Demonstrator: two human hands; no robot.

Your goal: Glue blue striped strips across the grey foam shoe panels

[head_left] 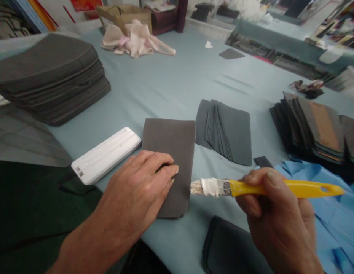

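A paintbrush [258, 188] with a yellow handle is held in my right hand [275, 209], fingers closed around the handle. Its bristles and metal band are caked with white paste, and the tip points left at the right edge of a dark grey rectangular sheet [169, 139]. Whether the bristles touch that edge I cannot tell. My left hand [145, 184] lies on the sheet with slightly bent fingers, pressing it from above. More layers show under the sheet's near edge. A white smear marks one fingertip.
A white power-bank-like device [107, 155] lies at left. Fanned grey pieces [235, 131] sit right of the sheet, with a dark case-like object [232, 247] nearer. Tall stacks of dark panels [51, 76] and folded pieces [311, 125] flank the table. Blue cloth [334, 217] lies right.
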